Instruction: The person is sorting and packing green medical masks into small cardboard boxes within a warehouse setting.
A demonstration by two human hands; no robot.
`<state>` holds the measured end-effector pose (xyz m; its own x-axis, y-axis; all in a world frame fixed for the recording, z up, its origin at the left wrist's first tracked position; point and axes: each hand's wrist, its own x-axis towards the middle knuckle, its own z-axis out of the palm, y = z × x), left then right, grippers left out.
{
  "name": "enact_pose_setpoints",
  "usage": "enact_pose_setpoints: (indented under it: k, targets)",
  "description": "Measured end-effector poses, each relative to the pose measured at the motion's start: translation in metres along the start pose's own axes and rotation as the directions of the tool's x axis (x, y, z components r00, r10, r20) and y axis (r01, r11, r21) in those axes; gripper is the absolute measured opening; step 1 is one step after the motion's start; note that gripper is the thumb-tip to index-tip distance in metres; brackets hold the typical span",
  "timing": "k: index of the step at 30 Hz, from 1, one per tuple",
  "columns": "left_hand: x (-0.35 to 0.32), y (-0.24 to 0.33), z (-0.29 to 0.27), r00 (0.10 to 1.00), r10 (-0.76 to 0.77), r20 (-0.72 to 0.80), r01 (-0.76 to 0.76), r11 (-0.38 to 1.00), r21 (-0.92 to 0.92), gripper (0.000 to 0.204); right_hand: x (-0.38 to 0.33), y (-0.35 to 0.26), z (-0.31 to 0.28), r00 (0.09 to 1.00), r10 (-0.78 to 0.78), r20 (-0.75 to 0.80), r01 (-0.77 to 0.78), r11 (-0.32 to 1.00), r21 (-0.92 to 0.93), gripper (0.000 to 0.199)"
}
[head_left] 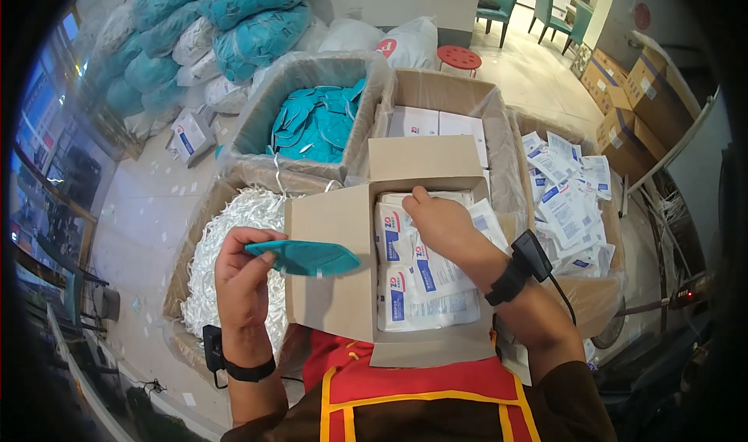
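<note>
Between the thumb and fingers of my left hand (pixel 243 270) is a flat teal piece with a pointed oval outline (pixel 315 258). It is held nearly level above the left flap of an open cardboard carton (pixel 331 305). White packets with blue and red print (pixel 428 298) lie in layers inside this carton. My right hand (pixel 444 224) is over the packets at the carton's far part, its fingers curled together and pointing down. Whether a packet edge is between those fingertips is hidden. Both wrists wear black straps with small devices.
A lined box of teal pieces (pixel 318 122) stands ahead, beside a box holding white cartons (pixel 417 121). White strips fill a box (pixel 226 266) at left; loose packets fill another (pixel 569 200) at right. Stuffed bags (pixel 253 21), a red stool (pixel 460 58) and stacked cartons (pixel 635 114) stand farther off.
</note>
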<state>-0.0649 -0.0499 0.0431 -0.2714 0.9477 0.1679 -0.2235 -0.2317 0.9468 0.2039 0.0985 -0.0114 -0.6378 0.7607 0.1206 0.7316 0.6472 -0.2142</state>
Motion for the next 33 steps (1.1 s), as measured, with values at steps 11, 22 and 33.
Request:
enact_pose_setpoints:
  k: [11,22,33]
  targets:
    - [-0.003,-0.018,0.066,0.988,0.018,0.152,-0.083,0.896,0.436,0.013,-0.071,-0.041,-0.087,0.974,-0.142,-0.175,0.169,0.974,0.153,0.023]
    - [-0.016,-0.016,0.114,0.91,0.051,0.412,-0.261,0.842,0.472,0.01,-0.083,-0.051,-0.089,0.924,-0.21,-0.32,0.308,0.904,0.298,0.009]
    - [0.04,-0.078,0.039,0.992,-0.12,-0.043,0.126,0.971,0.205,0.015,-0.127,-0.08,-0.114,0.82,-0.494,-0.289,0.549,0.821,0.157,0.014]
